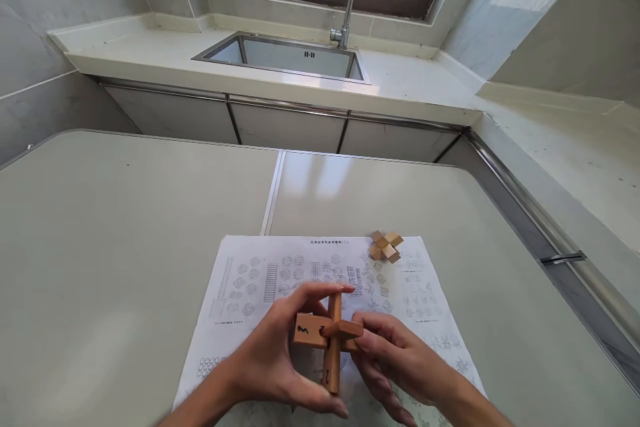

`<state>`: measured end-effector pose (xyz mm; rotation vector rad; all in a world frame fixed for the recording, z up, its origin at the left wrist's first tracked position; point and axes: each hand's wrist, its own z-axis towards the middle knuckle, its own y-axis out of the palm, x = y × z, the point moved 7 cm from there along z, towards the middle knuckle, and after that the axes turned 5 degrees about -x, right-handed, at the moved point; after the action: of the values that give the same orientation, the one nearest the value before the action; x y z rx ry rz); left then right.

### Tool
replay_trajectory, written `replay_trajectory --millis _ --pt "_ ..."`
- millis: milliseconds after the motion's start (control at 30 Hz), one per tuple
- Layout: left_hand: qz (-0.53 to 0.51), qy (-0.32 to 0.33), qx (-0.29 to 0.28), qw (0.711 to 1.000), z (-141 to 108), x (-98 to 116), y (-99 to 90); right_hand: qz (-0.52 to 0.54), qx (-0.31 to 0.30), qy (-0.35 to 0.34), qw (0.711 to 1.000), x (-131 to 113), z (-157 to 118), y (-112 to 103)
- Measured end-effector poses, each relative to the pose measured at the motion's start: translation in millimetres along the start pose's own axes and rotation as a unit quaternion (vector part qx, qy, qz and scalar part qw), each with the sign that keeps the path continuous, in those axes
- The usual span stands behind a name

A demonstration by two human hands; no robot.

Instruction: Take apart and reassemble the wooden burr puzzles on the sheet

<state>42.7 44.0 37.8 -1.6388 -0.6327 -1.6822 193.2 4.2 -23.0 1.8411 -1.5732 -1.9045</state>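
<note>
A reddish-brown wooden burr puzzle (332,340) of crossed, interlocking bars is held above a printed sheet. Dark handwritten marks show on two of its bars. My left hand (280,347) spans it from the left, fingers at the top end of the upright bar and thumb at the bottom end. From the right, my right hand (395,353) pinches the end of a bar between thumb and fingers. Under both hands lies the white paper sheet (240,320), covered with small line drawings of puzzle shapes.
A smaller, lighter wooden burr puzzle (385,247) rests on the sheet's upper right part. The pale table (125,247) has a seam (273,193) running away from me. Beyond it stand a counter (160,53), a sink (295,50) and a faucet (350,7) below a window.
</note>
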Motion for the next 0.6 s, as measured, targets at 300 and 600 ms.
replay_trajectory --millis 300,600 --pt "-0.055 -0.014 0.010 0.998 0 -10 1.4 0.036 0.007 -0.003 0.999 -3 2 7" --pt "-0.056 -0.052 -0.043 0.996 5 -10 8.1 0.033 0.012 -0.018 0.999 -5 3 3"
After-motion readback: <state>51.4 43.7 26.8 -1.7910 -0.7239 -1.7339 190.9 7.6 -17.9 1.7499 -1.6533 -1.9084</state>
